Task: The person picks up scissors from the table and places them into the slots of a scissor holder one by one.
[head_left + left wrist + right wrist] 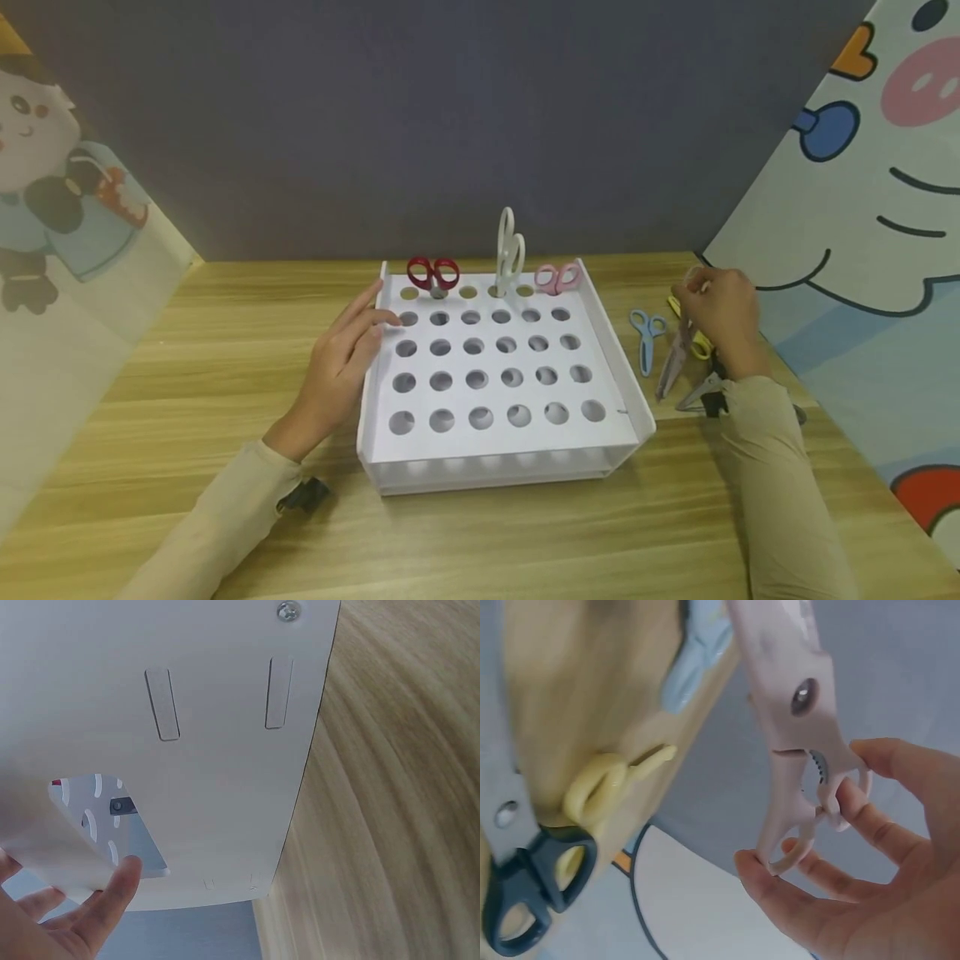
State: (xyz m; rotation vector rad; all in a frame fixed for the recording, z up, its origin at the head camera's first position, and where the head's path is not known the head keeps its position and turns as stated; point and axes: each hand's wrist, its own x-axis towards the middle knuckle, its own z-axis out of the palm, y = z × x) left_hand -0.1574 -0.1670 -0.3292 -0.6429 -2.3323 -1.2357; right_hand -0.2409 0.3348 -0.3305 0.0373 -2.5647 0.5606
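A white rack point(491, 362) with rows of round holes stands on the table. At its left side my left hand point(337, 367) rests with fairly straight fingers, one fingertip reaching over the panel's top edge; the left wrist view shows a finger point(112, 896) against the outer panel beside the cutout. On the right, my right hand point(722, 317) holds pale pink kitchen scissors point(791, 712) by the handle loops, blades pointing down toward the table in the head view. Red-handled scissors point(420, 271), white scissors point(503, 250) and pink scissors point(546, 277) stand in the rack's back row.
Light blue scissors point(646, 337) lie between the rack and my right hand. Yellow scissors point(702, 345) and dark-handled scissors point(506, 817) lie close by, partly hidden in the head view. A grey wall point(450, 125) closes off the table point(247, 333) behind.
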